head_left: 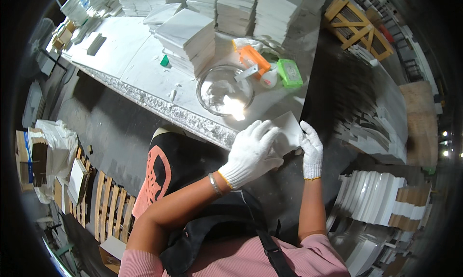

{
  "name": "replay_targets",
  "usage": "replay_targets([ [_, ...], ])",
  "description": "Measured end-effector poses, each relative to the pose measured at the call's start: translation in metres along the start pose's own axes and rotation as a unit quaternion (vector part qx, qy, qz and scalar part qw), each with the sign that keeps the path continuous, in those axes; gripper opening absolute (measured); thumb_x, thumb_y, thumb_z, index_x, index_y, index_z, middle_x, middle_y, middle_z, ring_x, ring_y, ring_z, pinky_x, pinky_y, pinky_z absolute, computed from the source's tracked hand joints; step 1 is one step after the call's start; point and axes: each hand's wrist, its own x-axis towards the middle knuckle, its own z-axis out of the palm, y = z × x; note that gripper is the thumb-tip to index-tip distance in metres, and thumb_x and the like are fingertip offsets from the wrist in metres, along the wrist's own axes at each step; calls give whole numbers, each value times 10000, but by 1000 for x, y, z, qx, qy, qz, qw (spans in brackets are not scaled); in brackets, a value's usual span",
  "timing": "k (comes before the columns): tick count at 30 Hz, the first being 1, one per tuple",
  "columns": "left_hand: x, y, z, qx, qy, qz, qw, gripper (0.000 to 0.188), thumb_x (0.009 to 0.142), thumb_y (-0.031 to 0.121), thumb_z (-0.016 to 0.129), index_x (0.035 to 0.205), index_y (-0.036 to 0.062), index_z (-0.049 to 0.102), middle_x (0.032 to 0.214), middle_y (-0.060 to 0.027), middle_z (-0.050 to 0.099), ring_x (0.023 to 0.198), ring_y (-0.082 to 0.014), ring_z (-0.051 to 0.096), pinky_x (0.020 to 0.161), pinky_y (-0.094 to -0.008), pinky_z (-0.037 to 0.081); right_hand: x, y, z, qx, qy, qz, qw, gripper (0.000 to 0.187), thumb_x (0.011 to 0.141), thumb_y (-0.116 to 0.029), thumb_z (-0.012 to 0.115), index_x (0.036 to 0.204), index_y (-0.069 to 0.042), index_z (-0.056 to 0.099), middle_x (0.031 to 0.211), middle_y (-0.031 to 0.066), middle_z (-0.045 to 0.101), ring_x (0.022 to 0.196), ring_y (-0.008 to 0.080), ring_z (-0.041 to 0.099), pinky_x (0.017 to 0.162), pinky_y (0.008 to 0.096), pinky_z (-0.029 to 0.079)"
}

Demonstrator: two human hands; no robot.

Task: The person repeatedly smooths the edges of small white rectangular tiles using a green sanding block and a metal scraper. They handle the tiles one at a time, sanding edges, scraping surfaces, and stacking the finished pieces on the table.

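Note:
A thin white tile (289, 126) is held tilted between my two gloved hands, just off the near edge of the worktable. My left hand (253, 151), in a white knit glove, has its bent fingers and thumb around the tile's left side; whether anything else is under those fingers is hidden. On the tile's right edge, my right hand (312, 150) pinches with fingers and thumb. Just beyond my left hand stands a round clear bowl (200, 96) of white powder, with a pale flat scraper (246, 73) across its rim. A bright light glares at its near side.
Tall stacks of white tiles (185, 38) stand on the dusty white table (120, 50). An orange box (254, 61), a green box (289, 73) and spare gloves (251, 45) lie beyond the bowl. Wooden pallets (113, 204) lie left; stacked slabs (371, 195) stand right.

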Motion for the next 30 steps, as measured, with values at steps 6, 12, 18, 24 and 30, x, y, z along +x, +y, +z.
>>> replay_targets([
  [6, 20, -20, 24, 76, -100, 30, 992, 933, 664, 486, 858, 1427, 77, 510, 1479, -196, 448, 1415, -396, 406, 1067, -525, 436, 20, -19, 12, -464, -22, -80, 882, 561, 988, -438, 657, 1452, -142, 553, 1138, 192, 715, 969, 364, 704, 773, 417, 559],
  [12, 20, -35, 36, 38, -87, 37, 995, 884, 686, 493, 837, 1414, 93, 533, 1464, -173, 463, 1437, -378, 389, 1115, -546, 381, 26, -69, 33, -508, 64, -167, 843, 478, 936, -407, 723, 1323, -134, 661, 1007, 110, 705, 831, 269, 697, 740, 384, 562],
  [18, 24, -33, 36, -9, -116, 20, 993, 618, 761, 408, 710, 1272, 66, 650, 1345, -180, 573, 1360, -395, 439, 1148, -519, 337, 21, -111, 135, -411, -112, -268, 864, 432, 866, -323, 793, 1240, -124, 709, 963, 114, 721, 840, 248, 720, 737, 370, 579],
  [24, 24, -28, 29, 39, -102, 45, 993, 622, 806, 397, 687, 1320, 51, 624, 1377, -225, 549, 1348, -435, 430, 1173, -532, 290, 35, -106, 154, -518, -187, -255, 795, 517, 879, -404, 762, 1244, -47, 681, 946, 152, 725, 832, 320, 702, 754, 387, 566],
  [30, 17, -39, 44, 18, 57, 52, 997, 637, 672, 359, 821, 1209, 66, 643, 1325, -144, 549, 1268, -355, 541, 905, -450, 521, 53, -94, 60, -344, -7, -199, 918, 257, 977, -242, 681, 1151, -58, 732, 1065, 155, 739, 930, 278, 719, 833, 350, 552],
])
